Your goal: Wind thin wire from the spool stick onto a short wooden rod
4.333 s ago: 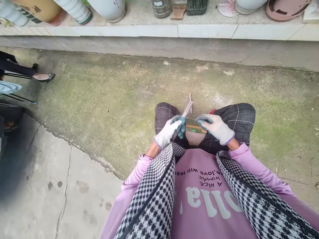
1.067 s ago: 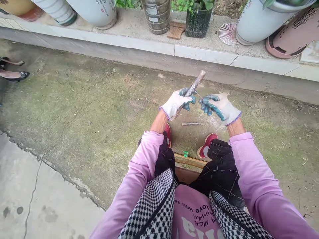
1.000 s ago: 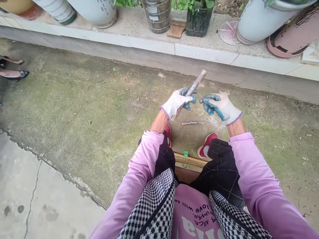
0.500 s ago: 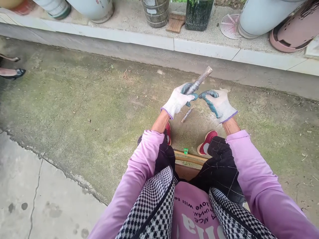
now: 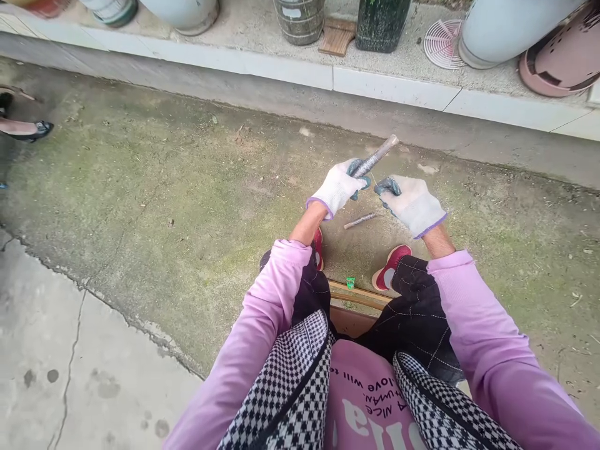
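Note:
My left hand, in a white glove with dark teal coated fingers, is wrapped round a stick wound along its middle with shiny silvery wire or thread. The stick slants up to the right, its bare brown end pointing away from me. Just to the right, my right hand, gloved alike, is closed in a pinch. A thin strand shows faintly between the hands, at the right fingertips. Below them is a second, thinner wound stick; whether it hangs or lies on the ground I cannot tell.
A raised ledge runs across the back, bearing several pots, a wooden block and a round pink rack. A small green wrapper is between my red shoes. Another person's foot is at far left.
My right hand has turned and its fingers have drawn together more tightly. The thinner stick below has swung to a flatter angle. My left hand keeps its hold on the wound stick.

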Motion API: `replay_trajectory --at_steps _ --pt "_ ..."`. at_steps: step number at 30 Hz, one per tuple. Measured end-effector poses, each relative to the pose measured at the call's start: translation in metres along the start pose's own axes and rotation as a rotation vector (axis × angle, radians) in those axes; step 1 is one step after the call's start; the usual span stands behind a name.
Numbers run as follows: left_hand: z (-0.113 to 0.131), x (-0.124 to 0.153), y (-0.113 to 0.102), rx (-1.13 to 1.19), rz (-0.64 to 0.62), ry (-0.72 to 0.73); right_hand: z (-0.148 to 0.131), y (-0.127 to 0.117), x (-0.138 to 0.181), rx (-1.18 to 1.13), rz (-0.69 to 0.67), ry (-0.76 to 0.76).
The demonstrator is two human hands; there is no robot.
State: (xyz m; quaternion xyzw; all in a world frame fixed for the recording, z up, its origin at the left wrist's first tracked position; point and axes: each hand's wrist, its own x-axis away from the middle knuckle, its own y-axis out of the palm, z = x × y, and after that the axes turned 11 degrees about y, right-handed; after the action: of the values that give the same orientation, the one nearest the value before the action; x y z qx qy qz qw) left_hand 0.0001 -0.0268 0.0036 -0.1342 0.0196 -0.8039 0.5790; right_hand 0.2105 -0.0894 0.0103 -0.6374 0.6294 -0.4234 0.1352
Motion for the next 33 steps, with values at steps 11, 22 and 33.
replay_trajectory --at_steps 11,22,33 --pt "0.002 -0.002 0.004 0.047 0.051 0.06 -0.003 0.005 -0.007 -0.316 -0.033 0.206" --pt "-0.003 0.0 0.006 -0.044 0.033 0.048 -0.012 0.006 0.013 -0.055 0.03 0.048" --pt "-0.001 0.001 0.003 -0.238 -0.037 0.149 -0.014 0.006 0.006 -0.268 0.057 0.206"
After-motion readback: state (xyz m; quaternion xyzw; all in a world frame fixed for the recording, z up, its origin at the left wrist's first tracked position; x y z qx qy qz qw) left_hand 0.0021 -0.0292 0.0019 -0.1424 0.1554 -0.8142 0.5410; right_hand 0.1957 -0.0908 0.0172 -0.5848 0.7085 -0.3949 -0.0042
